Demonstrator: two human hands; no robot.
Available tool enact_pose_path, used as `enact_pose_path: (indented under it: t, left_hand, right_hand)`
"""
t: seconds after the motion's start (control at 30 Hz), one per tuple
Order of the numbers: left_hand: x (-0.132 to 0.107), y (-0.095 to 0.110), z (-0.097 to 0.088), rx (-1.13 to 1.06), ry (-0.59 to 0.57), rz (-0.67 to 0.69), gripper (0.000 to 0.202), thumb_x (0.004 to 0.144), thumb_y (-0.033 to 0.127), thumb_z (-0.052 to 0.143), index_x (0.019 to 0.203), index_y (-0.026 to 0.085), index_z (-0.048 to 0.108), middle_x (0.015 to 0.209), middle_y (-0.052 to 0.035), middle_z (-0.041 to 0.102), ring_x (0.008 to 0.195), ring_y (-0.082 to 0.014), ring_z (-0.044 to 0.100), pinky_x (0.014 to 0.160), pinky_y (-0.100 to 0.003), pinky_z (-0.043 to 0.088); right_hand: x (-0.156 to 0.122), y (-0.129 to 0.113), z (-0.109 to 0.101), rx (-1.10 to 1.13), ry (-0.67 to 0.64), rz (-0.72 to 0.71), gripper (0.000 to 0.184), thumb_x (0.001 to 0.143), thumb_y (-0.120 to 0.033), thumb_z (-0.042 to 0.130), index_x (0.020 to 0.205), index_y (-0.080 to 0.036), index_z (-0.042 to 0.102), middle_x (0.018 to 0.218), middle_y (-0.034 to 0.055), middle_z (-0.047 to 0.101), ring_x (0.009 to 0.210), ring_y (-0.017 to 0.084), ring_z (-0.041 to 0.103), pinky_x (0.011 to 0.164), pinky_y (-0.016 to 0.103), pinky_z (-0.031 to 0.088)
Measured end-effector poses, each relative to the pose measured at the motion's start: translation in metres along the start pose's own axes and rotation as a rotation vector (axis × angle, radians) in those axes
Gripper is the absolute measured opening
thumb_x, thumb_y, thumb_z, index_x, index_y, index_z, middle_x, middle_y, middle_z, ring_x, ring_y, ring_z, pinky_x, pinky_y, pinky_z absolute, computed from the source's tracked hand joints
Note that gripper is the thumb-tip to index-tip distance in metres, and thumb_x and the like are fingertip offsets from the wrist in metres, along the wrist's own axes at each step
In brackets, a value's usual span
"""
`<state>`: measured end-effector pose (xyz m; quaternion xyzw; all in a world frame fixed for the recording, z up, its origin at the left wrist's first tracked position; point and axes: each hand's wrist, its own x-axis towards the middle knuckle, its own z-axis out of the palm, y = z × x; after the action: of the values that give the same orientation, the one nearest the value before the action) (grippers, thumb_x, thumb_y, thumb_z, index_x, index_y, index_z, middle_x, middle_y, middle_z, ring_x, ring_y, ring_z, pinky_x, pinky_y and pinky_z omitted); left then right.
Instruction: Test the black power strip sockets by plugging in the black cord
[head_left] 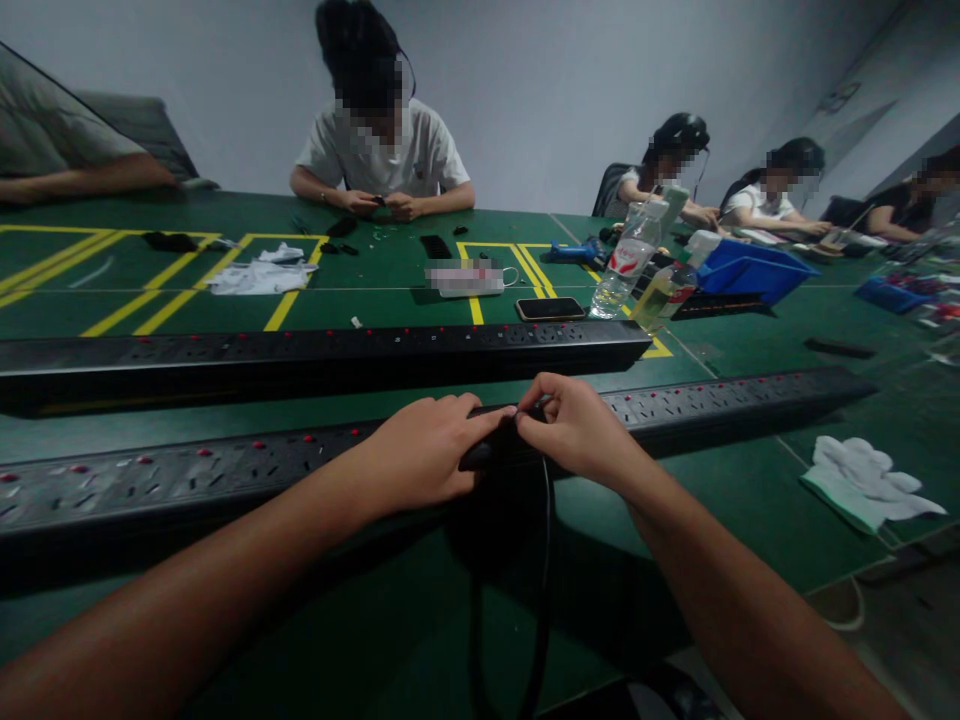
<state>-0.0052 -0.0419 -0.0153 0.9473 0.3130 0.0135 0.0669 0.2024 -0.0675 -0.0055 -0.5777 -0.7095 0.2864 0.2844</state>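
Observation:
A long black power strip point(247, 470) with rows of sockets and red dots lies across the table before me. At its middle, my left hand point(431, 445) is closed around a dark rounded piece point(487, 445), its index finger stretched toward my right fingertips. My right hand point(574, 425) pinches thumb and index finger together at that piece; what is between them is too small to make out. Below the hands, a black cable point(544, 570) hangs down toward me. Behind lies a second black power strip point(322, 355), parallel and apart from both hands.
White gloves point(870, 485) lie at the right edge of the green table point(750, 530). Farther back are a phone point(551, 309), a clear bottle point(628, 260), a bottle of yellowish liquid point(667, 290), blue bins point(750, 268) and a blue tool point(574, 250). Several people sit opposite.

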Motion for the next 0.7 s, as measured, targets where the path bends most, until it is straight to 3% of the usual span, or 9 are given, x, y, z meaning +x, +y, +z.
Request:
enact_pose_path:
  t: [0.13,0.23,0.33,0.43,0.53,0.7]
  left_hand:
    - [0.001,0.001,0.001,-0.003,-0.007,-0.007,0.071,0.082,0.041,0.057,0.147,0.029,0.031,0.116,-0.0116,0.056,0.096,-0.0297,0.059,0.078,-0.039,0.048]
    - [0.002,0.0,-0.001,-0.053,-0.008,-0.008,0.072,0.08,0.04,0.058,0.146,0.027,0.033,0.118,-0.0123,0.057,0.099,-0.0302,0.06,0.08,-0.039,0.048]
    - [0.0,-0.01,-0.006,-0.228,-0.003,0.028,0.069,0.081,0.034,0.055,0.145,0.023,0.034,0.127,-0.0108,0.058,0.108,-0.0269,0.059,0.089,-0.035,0.047]
    - [0.0,-0.026,-0.012,-0.396,-0.015,0.044,0.059,0.083,0.03,0.05,0.141,0.024,0.041,0.137,-0.0053,0.055,0.117,-0.0233,0.057,0.096,-0.031,0.044]
    - [0.002,-0.036,-0.013,-0.547,-0.029,0.028,0.045,0.088,0.027,0.042,0.132,0.027,0.055,0.131,0.0013,0.061,0.116,-0.0198,0.058,0.098,-0.03,0.043]
    - [0.007,-0.032,-0.002,-0.57,0.088,-0.014,0.043,0.087,0.019,0.041,0.124,0.026,0.062,0.119,0.0014,0.068,0.112,-0.0179,0.06,0.099,-0.031,0.043]
  right_hand:
    - [-0.002,-0.014,-0.013,0.25,0.132,-0.094,0.013,0.073,-0.026,0.063,0.075,-0.019,0.052,0.062,-0.0037,0.051,0.051,0.009,0.045,0.046,0.022,0.03]
    - [0.0,-0.019,-0.014,0.296,0.099,-0.093,0.014,0.074,-0.026,0.062,0.079,-0.019,0.051,0.058,-0.0062,0.047,0.046,0.007,0.04,0.043,0.021,0.027]
    - [0.002,-0.013,-0.003,0.259,-0.011,-0.034,0.015,0.08,-0.027,0.058,0.09,-0.02,0.051,0.048,-0.0109,0.037,0.04,0.007,0.033,0.041,0.021,0.019]
    - [0.002,-0.009,0.011,0.163,-0.06,-0.033,0.012,0.083,-0.03,0.056,0.09,-0.021,0.051,0.048,-0.0102,0.039,0.041,0.008,0.035,0.042,0.021,0.017]
    - [0.002,-0.013,0.018,0.017,-0.055,-0.05,0.011,0.084,-0.031,0.054,0.087,-0.02,0.053,0.049,-0.0088,0.04,0.043,0.009,0.037,0.045,0.023,0.017]
    - [0.008,-0.029,0.015,-0.178,-0.039,-0.061,0.007,0.08,-0.027,0.055,0.082,-0.02,0.055,0.054,-0.0049,0.048,0.049,0.01,0.041,0.048,0.024,0.022]
